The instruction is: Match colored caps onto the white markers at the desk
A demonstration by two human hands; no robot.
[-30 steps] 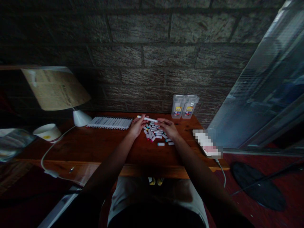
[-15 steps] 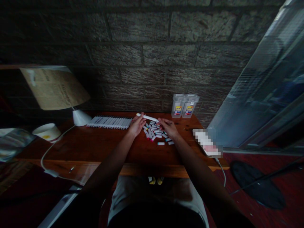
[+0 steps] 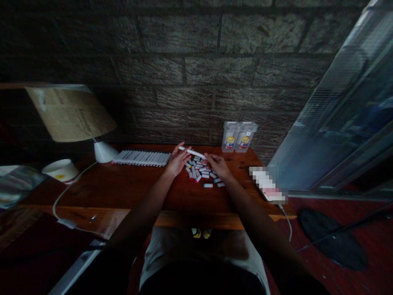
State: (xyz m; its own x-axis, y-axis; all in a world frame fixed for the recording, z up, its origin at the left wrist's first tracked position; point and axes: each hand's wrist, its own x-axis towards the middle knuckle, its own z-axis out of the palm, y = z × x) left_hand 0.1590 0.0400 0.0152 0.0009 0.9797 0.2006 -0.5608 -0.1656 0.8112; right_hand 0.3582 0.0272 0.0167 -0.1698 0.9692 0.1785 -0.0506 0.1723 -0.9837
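My left hand [image 3: 177,164] was closed around a slim white marker pen [image 3: 192,152], held just over the far side of the heap of small white caps with coloured ends [image 3: 201,174]. Its long axis ran from far-left to near-right, so its right end pointed at my right hand [image 3: 218,166]. My right fingers curled at that end, though in the dim view I could not tell whether they pinched it or only touched it. The row of white marker pens [image 3: 141,158] lay close on the left, two clear plastic boxes [image 3: 238,137] stood far right, and the reddish-brown wooden table [image 3: 138,188] lay open on the near side.
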